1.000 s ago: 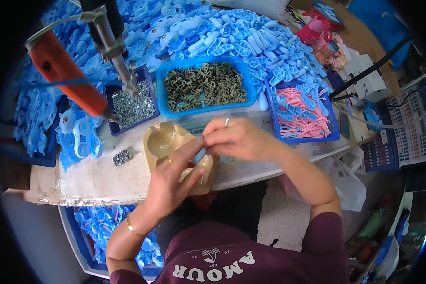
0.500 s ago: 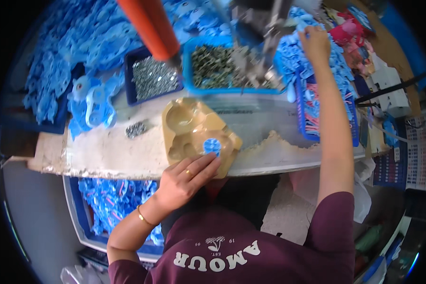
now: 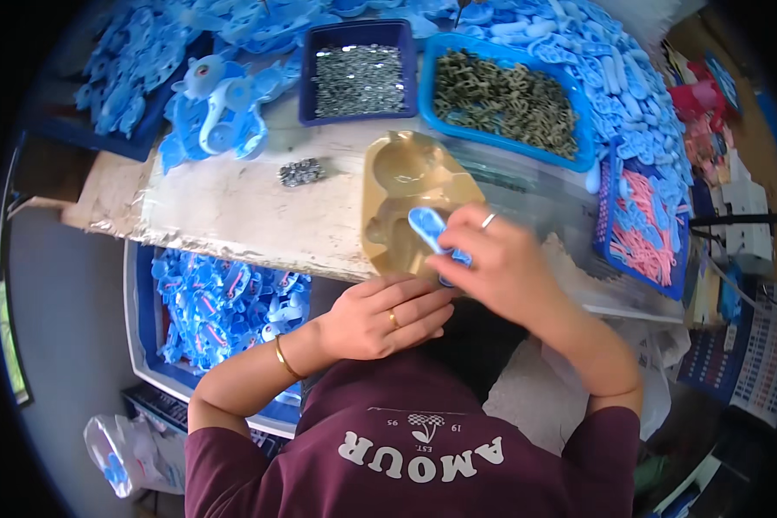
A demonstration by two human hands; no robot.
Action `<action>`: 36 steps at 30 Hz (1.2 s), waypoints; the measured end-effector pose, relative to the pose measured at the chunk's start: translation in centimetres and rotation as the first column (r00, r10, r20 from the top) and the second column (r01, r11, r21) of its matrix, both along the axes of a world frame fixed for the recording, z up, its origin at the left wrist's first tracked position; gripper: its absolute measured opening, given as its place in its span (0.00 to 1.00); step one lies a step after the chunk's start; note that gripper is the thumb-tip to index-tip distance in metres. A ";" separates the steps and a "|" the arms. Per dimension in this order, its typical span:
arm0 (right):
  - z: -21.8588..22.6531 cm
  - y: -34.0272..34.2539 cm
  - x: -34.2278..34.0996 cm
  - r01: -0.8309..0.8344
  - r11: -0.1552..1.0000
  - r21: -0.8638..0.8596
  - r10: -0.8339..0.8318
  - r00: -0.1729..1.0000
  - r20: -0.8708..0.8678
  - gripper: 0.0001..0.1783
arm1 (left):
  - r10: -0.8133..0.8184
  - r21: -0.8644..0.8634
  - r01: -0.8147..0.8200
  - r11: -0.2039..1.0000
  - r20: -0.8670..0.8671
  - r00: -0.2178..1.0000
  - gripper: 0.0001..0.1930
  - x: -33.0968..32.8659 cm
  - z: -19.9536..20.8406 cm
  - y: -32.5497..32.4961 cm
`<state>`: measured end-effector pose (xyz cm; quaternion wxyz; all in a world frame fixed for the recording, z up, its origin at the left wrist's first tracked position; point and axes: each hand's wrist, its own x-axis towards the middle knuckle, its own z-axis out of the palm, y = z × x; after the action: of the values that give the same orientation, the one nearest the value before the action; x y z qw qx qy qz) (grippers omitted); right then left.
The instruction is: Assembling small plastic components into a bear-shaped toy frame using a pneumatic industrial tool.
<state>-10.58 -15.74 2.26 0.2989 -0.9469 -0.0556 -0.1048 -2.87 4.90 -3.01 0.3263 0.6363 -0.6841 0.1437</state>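
Observation:
My right hand pinches a small elongated blue plastic piece above the tan moulded fixture. More blue shows beneath its fingers, partly hidden. My left hand lies at the fixture's near edge with its fingers together and bent. Their tips meet a bit of blue just under the right hand; what they grip there is mostly covered. The fixture has a round hollow at its far end and more hollows nearer me.
Beyond the fixture stand a dark blue tray of small metal parts and a light blue tray of dark metal pieces. A blue basket holds pink and blue parts. Blue plastic shells lie left, near loose metal bits. A blue-filled bin sits below.
My right hand has come back from the blue pile at the far right to the fixture, bringing a blue piece. My left fingers have slid to the fixture's near edge. The view has shifted.

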 end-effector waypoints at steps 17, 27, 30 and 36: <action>-0.3 3.1 2.0 -0.094 0.993 -0.070 0.100 0.990 0.096 0.09 | 0.729 0.136 -0.717 0.683 -0.188 0.659 0.17 19.8 -2.5 9.7; 0.4 2.8 1.2 -0.035 0.991 0.130 0.037 0.999 -0.012 0.06 | -0.514 -0.418 -0.519 0.745 -0.857 -0.048 0.12 17.4 2.5 14.7; 0.6 3.4 1.1 -0.042 0.977 0.207 0.042 0.999 0.006 0.07 | -0.277 -0.264 -0.572 0.776 -0.959 0.066 0.14 13.0 3.2 13.9; 2.5 2.6 1.4 0.020 0.985 0.170 -0.049 0.985 0.166 0.05 | 0.178 -0.078 -0.213 0.974 -0.316 0.932 0.18 5.6 7.4 7.3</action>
<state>-9.15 -13.17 4.80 0.3698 -0.9068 -0.0555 -0.1947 2.74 12.22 4.35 0.4477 0.6967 -0.5492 0.1126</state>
